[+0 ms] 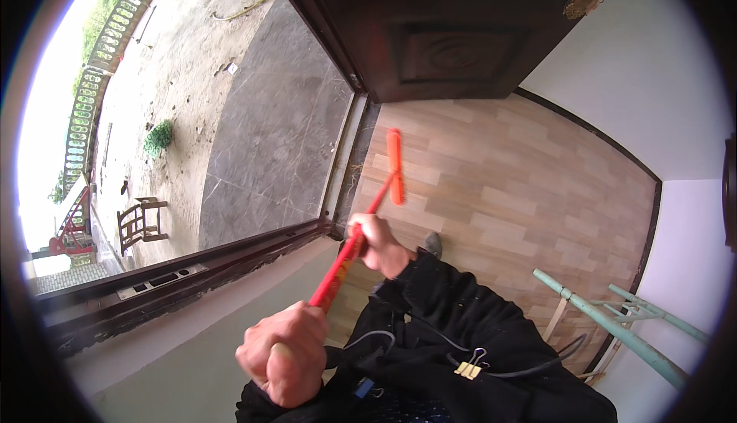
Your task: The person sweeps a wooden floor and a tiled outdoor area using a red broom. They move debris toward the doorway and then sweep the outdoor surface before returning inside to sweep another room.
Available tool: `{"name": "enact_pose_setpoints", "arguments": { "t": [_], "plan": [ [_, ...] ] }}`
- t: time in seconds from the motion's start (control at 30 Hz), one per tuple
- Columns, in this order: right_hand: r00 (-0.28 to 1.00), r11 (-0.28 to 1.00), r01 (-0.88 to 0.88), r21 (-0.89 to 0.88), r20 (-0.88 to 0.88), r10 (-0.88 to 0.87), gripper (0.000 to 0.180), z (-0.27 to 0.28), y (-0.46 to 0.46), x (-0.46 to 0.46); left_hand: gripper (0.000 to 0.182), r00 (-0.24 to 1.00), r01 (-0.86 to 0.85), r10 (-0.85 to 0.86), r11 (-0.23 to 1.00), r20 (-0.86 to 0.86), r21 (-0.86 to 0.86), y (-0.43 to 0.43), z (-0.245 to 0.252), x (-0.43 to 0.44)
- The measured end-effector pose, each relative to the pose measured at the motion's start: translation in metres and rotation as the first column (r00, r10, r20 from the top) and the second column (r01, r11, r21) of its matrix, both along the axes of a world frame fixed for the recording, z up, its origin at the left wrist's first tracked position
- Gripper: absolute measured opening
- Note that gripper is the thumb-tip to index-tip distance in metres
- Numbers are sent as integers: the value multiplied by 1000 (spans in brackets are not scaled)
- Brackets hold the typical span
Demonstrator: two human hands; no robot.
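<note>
My left hand [285, 354] is closed around the upper part of a red broom handle [334, 279], at the lower left of the view. Further down the same handle, my right hand [377, 244] grips it near the middle of the picture. The handle slants away to a long orange broom head [395, 167], slightly blurred, over the wood-look floor [489, 164] just inside the doorway. Whether the head touches the floor I cannot tell. A grey shoe [433, 244] shows beyond my right sleeve.
A dark panelled door [449, 49] stands open ahead. The metal threshold [344, 158] borders grey outdoor tiles [270, 129] at left. Outside are a wooden chair [141, 221], a green bundle [158, 138] and a balustrade [86, 100]. A pale green metal frame [610, 319] leans at lower right.
</note>
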State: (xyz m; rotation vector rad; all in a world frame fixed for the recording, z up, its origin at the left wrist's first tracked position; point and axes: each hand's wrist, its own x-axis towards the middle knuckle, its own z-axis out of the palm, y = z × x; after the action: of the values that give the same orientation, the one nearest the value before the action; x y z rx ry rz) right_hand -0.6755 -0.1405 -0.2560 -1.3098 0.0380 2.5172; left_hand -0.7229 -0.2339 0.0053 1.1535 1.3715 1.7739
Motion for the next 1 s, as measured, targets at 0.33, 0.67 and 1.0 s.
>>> {"name": "enact_pose_setpoints", "arguments": {
  "t": [0.33, 0.67, 1.0],
  "plan": [
    [870, 960, 276, 49, 411, -271, 13, -20, 1, 149, 46, 880, 156, -123, 987, 459, -34, 22, -81, 38],
    [917, 995, 99, 0, 389, -91, 11, -69, -2, 29, 43, 915, -28, 83, 989, 396, -143, 8, -127, -33],
    [836, 939, -343, 24, -447, 317, 16, -56, 31, -238, 35, 768, 172, -169, 984, -618, -56, 34, -104, -137]
  ]
}}
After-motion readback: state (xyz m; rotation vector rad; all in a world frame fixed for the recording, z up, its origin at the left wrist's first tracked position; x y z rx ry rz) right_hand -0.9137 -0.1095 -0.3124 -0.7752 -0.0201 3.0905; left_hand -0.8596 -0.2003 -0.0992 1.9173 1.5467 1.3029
